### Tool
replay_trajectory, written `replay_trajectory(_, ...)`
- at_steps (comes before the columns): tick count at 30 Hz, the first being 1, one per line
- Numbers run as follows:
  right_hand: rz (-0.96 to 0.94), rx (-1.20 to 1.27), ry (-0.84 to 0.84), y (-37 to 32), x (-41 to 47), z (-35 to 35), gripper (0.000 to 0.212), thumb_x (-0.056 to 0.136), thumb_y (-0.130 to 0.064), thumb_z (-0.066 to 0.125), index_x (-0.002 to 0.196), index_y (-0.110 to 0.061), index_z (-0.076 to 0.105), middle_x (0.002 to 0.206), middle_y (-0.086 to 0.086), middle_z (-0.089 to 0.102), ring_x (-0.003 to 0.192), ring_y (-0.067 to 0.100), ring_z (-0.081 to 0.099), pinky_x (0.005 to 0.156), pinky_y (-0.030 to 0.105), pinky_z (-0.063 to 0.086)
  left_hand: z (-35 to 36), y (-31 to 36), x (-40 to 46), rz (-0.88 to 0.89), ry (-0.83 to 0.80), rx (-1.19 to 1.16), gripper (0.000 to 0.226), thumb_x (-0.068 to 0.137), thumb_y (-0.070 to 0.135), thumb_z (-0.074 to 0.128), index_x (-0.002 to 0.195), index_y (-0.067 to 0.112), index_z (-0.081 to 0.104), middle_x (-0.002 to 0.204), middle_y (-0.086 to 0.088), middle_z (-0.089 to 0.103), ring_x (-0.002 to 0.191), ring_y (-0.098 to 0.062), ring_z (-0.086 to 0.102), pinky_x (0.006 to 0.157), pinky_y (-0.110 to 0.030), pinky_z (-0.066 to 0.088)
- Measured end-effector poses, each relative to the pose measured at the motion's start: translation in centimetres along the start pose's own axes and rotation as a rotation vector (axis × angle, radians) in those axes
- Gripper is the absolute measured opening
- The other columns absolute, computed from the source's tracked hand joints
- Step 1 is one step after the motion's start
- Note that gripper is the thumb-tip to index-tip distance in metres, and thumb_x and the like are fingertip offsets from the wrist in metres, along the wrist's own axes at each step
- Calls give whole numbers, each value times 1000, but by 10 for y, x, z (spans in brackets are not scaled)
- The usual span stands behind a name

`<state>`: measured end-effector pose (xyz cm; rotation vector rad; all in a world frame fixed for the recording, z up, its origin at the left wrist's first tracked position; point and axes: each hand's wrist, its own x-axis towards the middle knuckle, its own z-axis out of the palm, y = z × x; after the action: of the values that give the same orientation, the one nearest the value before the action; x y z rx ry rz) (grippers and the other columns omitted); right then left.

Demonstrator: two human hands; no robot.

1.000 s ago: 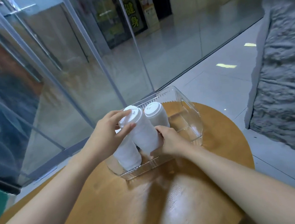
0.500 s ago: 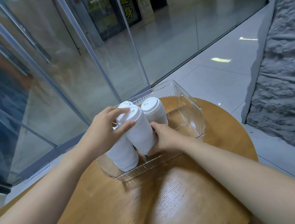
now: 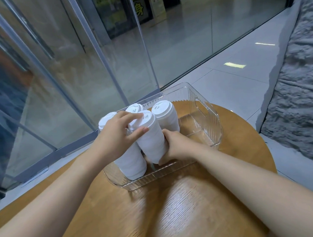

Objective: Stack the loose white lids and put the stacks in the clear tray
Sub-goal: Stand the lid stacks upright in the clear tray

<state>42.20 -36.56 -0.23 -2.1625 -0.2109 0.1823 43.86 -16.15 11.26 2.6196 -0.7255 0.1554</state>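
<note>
A clear ribbed tray [image 3: 211, 119] stands on the round wooden table [image 3: 178, 210]. Several tall stacks of white lids stand in its left half. I hold the front middle stack [image 3: 150, 139] with both hands. My left hand [image 3: 115, 134] grips its top, thumb on the side and fingers over the top lid. My right hand [image 3: 174, 145] curls round its lower part. Another stack [image 3: 132, 163] stands to its left, one [image 3: 165, 115] behind to the right, and the top of another [image 3: 134, 108] shows at the back.
The tray's right half holds nothing and has a handle cutout [image 3: 201, 107]. Glass walls with metal frames [image 3: 98, 53] rise just beyond the table. A grey rough stone wall [image 3: 298, 97] stands to the right, tiled floor [image 3: 229, 79] between.
The view has shifted a little; the stack in my hands has settled lower among the other stacks in the tray. Both hands keep the same hold.
</note>
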Motion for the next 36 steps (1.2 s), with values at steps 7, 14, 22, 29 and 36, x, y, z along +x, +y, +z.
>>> replay_trajectory(7,3,-6,-29,0,1,0,84,60,-25,98,131,-23,53,119,-7,68,105,12,65,85,35,59,3,2,0,-30,-31,-4,49,91,52,68,137,33,63,129,11,58,105,-10,56,84,-15,38)
replay_trajectory(14,32,-41,-47,5,7,3,74,59,-24,97,124,-20,62,112,-4,72,98,16,69,82,41,62,8,2,-5,1,-80,32,65,82,69,56,137,35,63,133,9,58,111,-14,55,98,-36,47)
replay_trajectory(22,13,-66,-3,3,1,-1,71,66,-27,94,127,-18,59,114,-4,68,101,18,65,83,43,61,6,1,-1,-20,-84,106,53,89,61,63,135,35,64,134,5,61,117,-24,55,108,-47,40)
replay_trajectory(29,16,-79,75,4,-5,-3,55,69,-30,91,116,-19,65,106,-6,67,95,16,64,83,40,59,3,10,-2,-17,-67,161,48,90,53,69,133,30,66,123,1,67,111,-25,56,105,-41,38)
replay_trajectory(36,20,0,141,4,-10,-3,48,71,-29,92,113,-18,71,101,-8,71,94,11,66,83,29,56,2,10,-6,-24,-62,126,47,87,48,77,129,27,71,115,1,72,104,-23,60,88,-34,43)
